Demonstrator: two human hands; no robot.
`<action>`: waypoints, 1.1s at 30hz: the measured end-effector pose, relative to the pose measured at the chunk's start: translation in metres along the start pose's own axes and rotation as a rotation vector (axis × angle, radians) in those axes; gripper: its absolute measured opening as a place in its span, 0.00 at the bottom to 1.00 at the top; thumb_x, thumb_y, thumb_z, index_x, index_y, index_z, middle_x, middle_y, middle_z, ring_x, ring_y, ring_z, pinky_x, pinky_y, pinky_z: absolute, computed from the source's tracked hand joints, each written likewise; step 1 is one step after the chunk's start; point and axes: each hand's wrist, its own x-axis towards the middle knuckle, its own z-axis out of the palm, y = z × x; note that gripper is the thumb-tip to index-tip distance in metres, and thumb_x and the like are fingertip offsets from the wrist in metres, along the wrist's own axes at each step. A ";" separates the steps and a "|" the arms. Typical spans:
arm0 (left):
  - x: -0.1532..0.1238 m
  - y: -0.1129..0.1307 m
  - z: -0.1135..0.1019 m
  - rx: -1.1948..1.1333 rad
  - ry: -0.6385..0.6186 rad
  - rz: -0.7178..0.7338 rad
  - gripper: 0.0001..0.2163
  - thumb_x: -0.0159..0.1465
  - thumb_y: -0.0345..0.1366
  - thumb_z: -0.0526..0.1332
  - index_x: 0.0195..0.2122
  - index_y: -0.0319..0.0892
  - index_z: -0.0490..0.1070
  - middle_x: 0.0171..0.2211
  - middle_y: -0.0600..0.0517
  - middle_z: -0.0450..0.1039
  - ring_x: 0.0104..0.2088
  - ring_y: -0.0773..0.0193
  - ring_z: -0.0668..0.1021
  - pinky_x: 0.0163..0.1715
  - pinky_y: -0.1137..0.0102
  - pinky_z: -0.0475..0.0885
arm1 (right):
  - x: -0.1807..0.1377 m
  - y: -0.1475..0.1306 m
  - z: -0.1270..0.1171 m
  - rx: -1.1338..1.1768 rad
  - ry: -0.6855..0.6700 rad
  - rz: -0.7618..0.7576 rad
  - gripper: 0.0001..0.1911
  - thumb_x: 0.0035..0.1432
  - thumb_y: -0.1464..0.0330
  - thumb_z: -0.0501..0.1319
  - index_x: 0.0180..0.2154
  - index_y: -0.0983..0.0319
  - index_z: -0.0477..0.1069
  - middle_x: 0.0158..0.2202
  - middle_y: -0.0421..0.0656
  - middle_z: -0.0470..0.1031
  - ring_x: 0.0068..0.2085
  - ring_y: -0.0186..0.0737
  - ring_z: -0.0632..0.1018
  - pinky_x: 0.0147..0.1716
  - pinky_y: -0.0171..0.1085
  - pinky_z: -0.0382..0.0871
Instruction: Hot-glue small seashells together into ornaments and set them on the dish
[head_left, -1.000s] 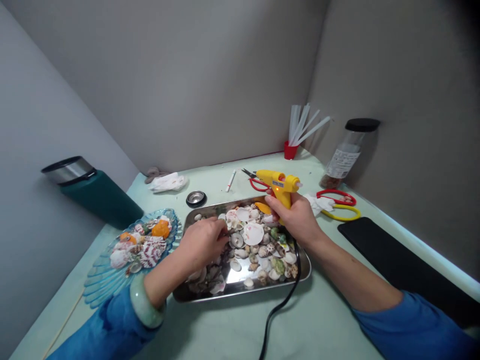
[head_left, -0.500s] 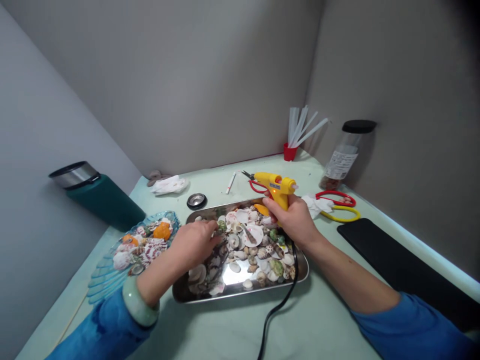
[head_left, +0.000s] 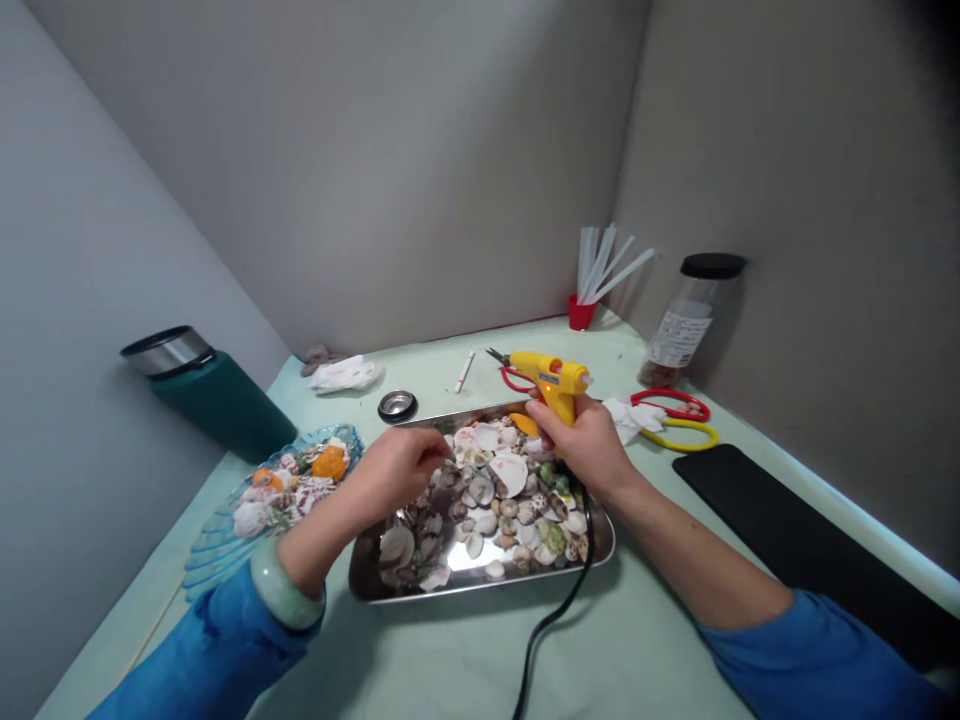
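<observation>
A metal tray of mixed seashells lies in front of me. My left hand is over its left part, fingers curled together and pointing down. Whatever they may pinch is hidden behind the knuckles. My right hand grips the handle of a yellow glue gun above the tray's right back corner. The gun's nozzle points left, its small orange light is lit, and a glue stick end shows at its back. Its black cord runs down over the tray's front rim.
Left of the tray, a blue shell-shaped dish holds decorated shells, with a teal bottle leaning behind. At the back stand a red cup of glue sticks and a clear jar. Scissors and a black pad lie right.
My left hand has lifted slightly and its fingers have drawn together. A long spiral shell that lay on the white shell mid-tray is gone from there. My right hand keeps hold of the glue gun.
</observation>
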 end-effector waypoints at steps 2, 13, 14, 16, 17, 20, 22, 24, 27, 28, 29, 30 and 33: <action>-0.003 0.000 0.006 0.053 -0.032 -0.014 0.09 0.57 0.30 0.55 0.32 0.44 0.76 0.31 0.51 0.79 0.31 0.61 0.77 0.31 0.71 0.67 | 0.000 0.000 0.000 0.009 -0.001 0.002 0.18 0.53 0.59 0.60 0.41 0.66 0.72 0.20 0.38 0.70 0.20 0.35 0.71 0.22 0.33 0.67; 0.005 0.018 0.030 0.260 -0.031 -0.064 0.12 0.55 0.33 0.59 0.41 0.43 0.70 0.37 0.46 0.76 0.39 0.52 0.77 0.35 0.65 0.68 | -0.001 -0.003 0.000 0.061 -0.020 0.024 0.18 0.52 0.60 0.61 0.41 0.65 0.71 0.19 0.36 0.68 0.18 0.33 0.69 0.17 0.31 0.65; 0.006 0.017 0.029 0.263 -0.029 -0.059 0.12 0.55 0.33 0.60 0.41 0.44 0.70 0.38 0.46 0.75 0.39 0.53 0.77 0.35 0.65 0.68 | -0.001 -0.003 0.000 0.062 -0.020 0.025 0.18 0.52 0.60 0.61 0.41 0.65 0.71 0.19 0.36 0.68 0.18 0.33 0.69 0.17 0.31 0.65; 0.006 0.014 0.027 0.267 -0.024 -0.053 0.12 0.55 0.33 0.60 0.41 0.44 0.69 0.39 0.47 0.74 0.38 0.53 0.77 0.35 0.65 0.68 | -0.001 -0.002 0.000 0.063 -0.021 0.027 0.18 0.52 0.59 0.61 0.41 0.65 0.71 0.19 0.36 0.69 0.18 0.33 0.69 0.17 0.31 0.65; 0.007 0.012 0.027 0.266 -0.022 -0.049 0.11 0.55 0.34 0.60 0.40 0.44 0.69 0.40 0.47 0.73 0.38 0.54 0.77 0.35 0.66 0.68 | -0.001 -0.002 0.000 0.062 -0.021 0.028 0.18 0.52 0.60 0.61 0.41 0.65 0.71 0.19 0.36 0.69 0.18 0.34 0.70 0.18 0.31 0.65; 0.007 0.008 0.028 0.254 -0.016 -0.032 0.09 0.55 0.34 0.60 0.38 0.45 0.70 0.40 0.48 0.72 0.37 0.56 0.77 0.34 0.66 0.68 | -0.001 -0.002 0.000 0.058 -0.017 0.034 0.18 0.51 0.60 0.61 0.41 0.65 0.71 0.20 0.37 0.70 0.19 0.34 0.70 0.18 0.32 0.66; 0.008 0.006 0.029 0.239 -0.015 -0.014 0.08 0.55 0.34 0.60 0.37 0.45 0.70 0.41 0.49 0.71 0.37 0.56 0.77 0.35 0.66 0.69 | -0.001 -0.004 0.000 0.055 -0.015 0.041 0.18 0.51 0.60 0.61 0.40 0.65 0.72 0.21 0.38 0.71 0.19 0.34 0.70 0.18 0.32 0.66; 0.009 0.004 0.030 0.220 -0.021 0.011 0.08 0.56 0.33 0.60 0.38 0.45 0.71 0.43 0.49 0.70 0.38 0.57 0.76 0.37 0.67 0.69 | -0.001 -0.005 0.000 0.053 -0.013 0.045 0.18 0.51 0.60 0.61 0.40 0.65 0.72 0.22 0.39 0.71 0.19 0.34 0.70 0.18 0.32 0.66; 0.010 0.002 0.031 0.192 -0.036 0.043 0.08 0.56 0.33 0.60 0.38 0.47 0.72 0.45 0.50 0.69 0.40 0.59 0.76 0.39 0.69 0.68 | -0.002 -0.005 0.000 0.049 -0.009 0.045 0.19 0.51 0.60 0.62 0.41 0.65 0.72 0.21 0.38 0.71 0.20 0.35 0.70 0.19 0.32 0.67; 0.010 0.001 0.032 0.186 -0.039 0.051 0.09 0.57 0.33 0.60 0.39 0.47 0.73 0.45 0.50 0.69 0.40 0.59 0.76 0.40 0.69 0.68 | -0.002 -0.004 0.000 0.049 -0.010 0.044 0.19 0.51 0.60 0.62 0.41 0.65 0.72 0.21 0.38 0.71 0.20 0.35 0.70 0.18 0.32 0.67; 0.010 0.001 0.032 0.182 -0.041 0.057 0.09 0.57 0.32 0.59 0.39 0.46 0.73 0.45 0.50 0.69 0.40 0.60 0.76 0.40 0.69 0.68 | -0.002 -0.004 0.000 0.049 -0.012 0.045 0.19 0.51 0.60 0.62 0.41 0.65 0.72 0.21 0.38 0.70 0.20 0.35 0.70 0.18 0.32 0.67; 0.010 0.001 0.033 0.181 -0.041 0.062 0.08 0.57 0.32 0.59 0.38 0.46 0.73 0.44 0.49 0.69 0.40 0.60 0.76 0.40 0.69 0.68 | -0.002 -0.003 0.000 0.051 -0.014 0.045 0.19 0.51 0.60 0.62 0.41 0.65 0.72 0.21 0.38 0.70 0.20 0.35 0.70 0.18 0.32 0.67; 0.010 0.003 0.034 0.184 -0.033 0.071 0.06 0.58 0.32 0.58 0.35 0.43 0.73 0.43 0.48 0.69 0.38 0.60 0.76 0.38 0.69 0.69 | -0.002 -0.003 0.000 0.056 -0.020 0.042 0.19 0.51 0.59 0.62 0.41 0.65 0.71 0.22 0.38 0.71 0.20 0.34 0.71 0.19 0.33 0.68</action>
